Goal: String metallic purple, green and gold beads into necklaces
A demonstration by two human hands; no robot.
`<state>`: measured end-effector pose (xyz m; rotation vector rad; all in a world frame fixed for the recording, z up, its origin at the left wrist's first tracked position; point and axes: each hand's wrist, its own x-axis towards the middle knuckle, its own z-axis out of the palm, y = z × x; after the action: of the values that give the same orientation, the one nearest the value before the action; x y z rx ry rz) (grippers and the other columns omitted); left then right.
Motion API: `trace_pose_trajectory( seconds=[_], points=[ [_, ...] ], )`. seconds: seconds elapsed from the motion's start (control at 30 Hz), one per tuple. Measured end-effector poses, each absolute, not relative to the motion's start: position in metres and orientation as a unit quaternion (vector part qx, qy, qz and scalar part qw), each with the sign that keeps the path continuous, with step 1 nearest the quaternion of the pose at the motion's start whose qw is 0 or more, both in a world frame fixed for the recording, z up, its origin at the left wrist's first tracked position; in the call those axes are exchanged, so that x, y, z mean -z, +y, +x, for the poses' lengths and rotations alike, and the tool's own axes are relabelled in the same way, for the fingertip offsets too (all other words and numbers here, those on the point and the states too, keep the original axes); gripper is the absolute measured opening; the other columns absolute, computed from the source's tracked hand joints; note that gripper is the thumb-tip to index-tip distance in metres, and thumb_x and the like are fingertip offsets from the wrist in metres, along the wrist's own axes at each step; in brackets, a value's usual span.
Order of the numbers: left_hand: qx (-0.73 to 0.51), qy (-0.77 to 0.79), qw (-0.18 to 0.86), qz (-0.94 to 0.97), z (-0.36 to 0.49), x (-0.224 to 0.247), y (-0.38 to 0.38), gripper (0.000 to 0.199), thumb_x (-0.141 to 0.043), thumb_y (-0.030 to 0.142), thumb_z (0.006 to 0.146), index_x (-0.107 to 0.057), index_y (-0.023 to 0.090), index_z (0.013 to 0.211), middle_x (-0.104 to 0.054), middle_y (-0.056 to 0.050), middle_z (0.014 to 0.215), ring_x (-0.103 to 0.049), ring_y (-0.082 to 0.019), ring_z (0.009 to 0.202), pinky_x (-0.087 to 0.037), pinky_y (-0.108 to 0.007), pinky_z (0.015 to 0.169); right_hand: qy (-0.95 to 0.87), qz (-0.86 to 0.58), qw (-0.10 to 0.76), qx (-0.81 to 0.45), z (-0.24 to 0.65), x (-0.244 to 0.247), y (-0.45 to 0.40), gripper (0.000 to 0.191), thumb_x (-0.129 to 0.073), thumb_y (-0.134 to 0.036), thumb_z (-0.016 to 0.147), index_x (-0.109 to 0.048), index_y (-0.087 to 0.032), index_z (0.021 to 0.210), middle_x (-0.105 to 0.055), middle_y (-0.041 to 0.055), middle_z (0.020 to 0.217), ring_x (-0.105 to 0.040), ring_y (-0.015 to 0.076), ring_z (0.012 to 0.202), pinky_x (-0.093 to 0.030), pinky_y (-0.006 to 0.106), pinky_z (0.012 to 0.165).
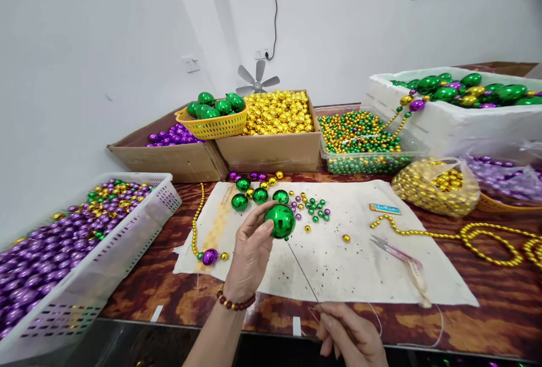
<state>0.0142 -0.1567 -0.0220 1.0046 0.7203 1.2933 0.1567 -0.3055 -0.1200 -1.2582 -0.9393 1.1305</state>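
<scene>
Centrally, held up over the white cloth (351,276): large green ball (280,221), pinched between thumb and fingers of the left hand (254,240), underside facing the thin needle (304,272). Small green bead (286,239) at the needle's upper end, just below the ball; touching or apart, hard to tell. Fingers of the right hand (349,330) pressed together on the lower end, near trailing white thread (379,322). Ball presumably steadied thus to keep its hole in line; low grip on the needle likely for steering. Behind, within easy reach: other green balls (259,195) and loose small beads (315,209), apparently spread thin for picking up singly. Leftward, purple bead (209,257) beside a gold bead string (195,231); rightward, scissors (396,251), lying flat, and gold chain (423,235) across the cloth's edge. Farther out on the worktop (466,327): white basket (88,305), cardboard box (271,155), clear tub (368,161). Possible snags: slack thread, balls crowded close behind the left hand.
</scene>
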Motion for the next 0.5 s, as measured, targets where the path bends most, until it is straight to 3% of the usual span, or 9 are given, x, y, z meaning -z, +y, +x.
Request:
trace_pose_trajectory(
  seconds=[0.5],
  points=[
    [-0.537,0.333,0.586,0.506,0.025,0.029,-0.182,0.043,-0.072,0.030,0.076,-0.064,0.026,0.118,-0.065,-0.007,0.118,-0.060,-0.026,0.106,-0.052,-0.033,0.086,-0.342,-0.497,0.617,-0.505,0.137,0.119,-0.275,0.035,-0.058,-0.049,0.087,-0.067,-0.015,0.087,-0.064,0.0033,0.065,-0.058,0.0099,0.039,-0.040,0.017,0.038]
  ],
)
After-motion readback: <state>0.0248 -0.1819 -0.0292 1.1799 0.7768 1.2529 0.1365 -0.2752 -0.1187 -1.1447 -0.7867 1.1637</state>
